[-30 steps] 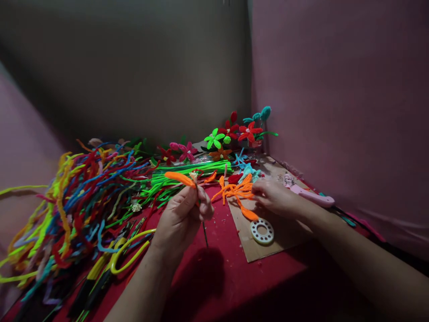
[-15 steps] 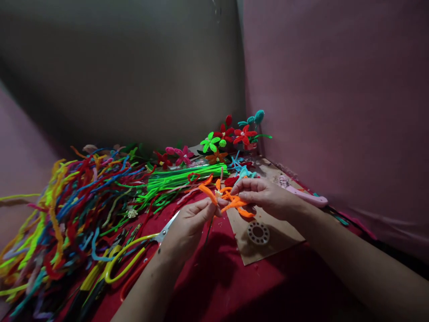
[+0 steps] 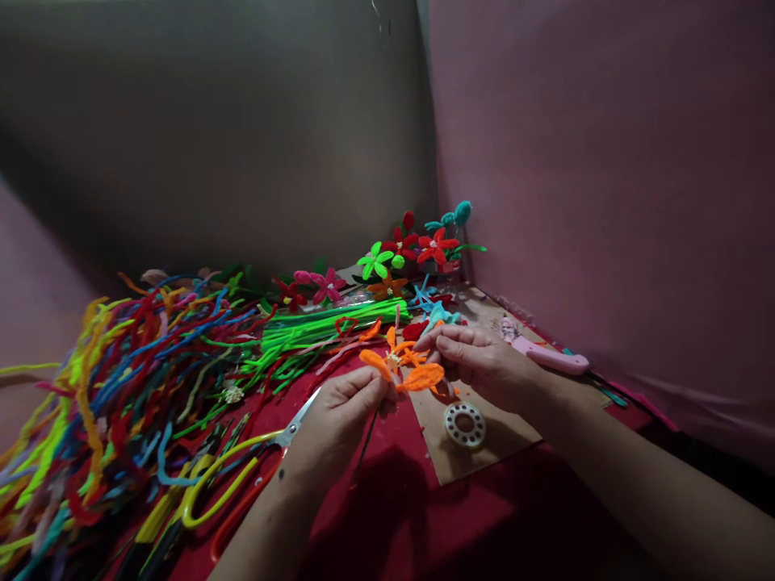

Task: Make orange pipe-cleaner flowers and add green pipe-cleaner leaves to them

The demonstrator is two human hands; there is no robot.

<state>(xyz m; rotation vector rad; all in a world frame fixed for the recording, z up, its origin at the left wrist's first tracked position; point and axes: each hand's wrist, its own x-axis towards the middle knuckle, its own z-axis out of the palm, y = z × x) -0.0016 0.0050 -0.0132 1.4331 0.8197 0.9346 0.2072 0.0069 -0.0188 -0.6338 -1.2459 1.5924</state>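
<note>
Left hand (image 3: 357, 395) hides the base of the orange petals (image 3: 424, 376); pale stamens (image 3: 393, 359) too small to count. Right hand (image 3: 469, 359) masks part of the cardboard (image 3: 508, 436). Left forearm covers part of the scissors (image 3: 284, 438). Toward the table's (image 3: 407, 432) near-left corner: yellow-and-black tool (image 3: 156, 516), probably pliers, cut off below.

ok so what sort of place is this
Probably a small craft corner: a heap of pipe cleaners, a pair of scissors and fuzzy flowers along the back suggest it.
</note>
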